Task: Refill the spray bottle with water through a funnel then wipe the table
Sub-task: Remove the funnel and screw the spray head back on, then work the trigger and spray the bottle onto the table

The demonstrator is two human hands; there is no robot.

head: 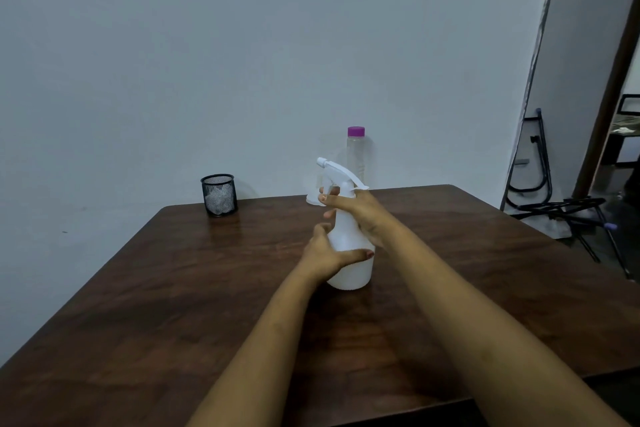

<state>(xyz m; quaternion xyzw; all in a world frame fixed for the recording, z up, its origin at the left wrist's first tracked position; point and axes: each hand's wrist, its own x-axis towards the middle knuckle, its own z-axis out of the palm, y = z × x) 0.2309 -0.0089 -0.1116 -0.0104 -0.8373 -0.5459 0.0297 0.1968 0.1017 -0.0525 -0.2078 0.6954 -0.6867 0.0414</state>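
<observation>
A white spray bottle (349,267) stands upright near the middle of the dark wooden table (173,288), its trigger head pointing left. My left hand (325,253) wraps the bottle's lower body. My right hand (360,211) grips the neck just under the spray head. Behind it, by the wall, stands a clear water bottle (356,156) with a purple cap. A white funnel (313,198) sits on the table behind the spray bottle, mostly hidden by it and my fingers.
A black mesh cup (219,195) with something pale inside stands at the table's far left edge. The wall runs close behind the table. To the right, on the floor, lies a folded black metal stand (554,204).
</observation>
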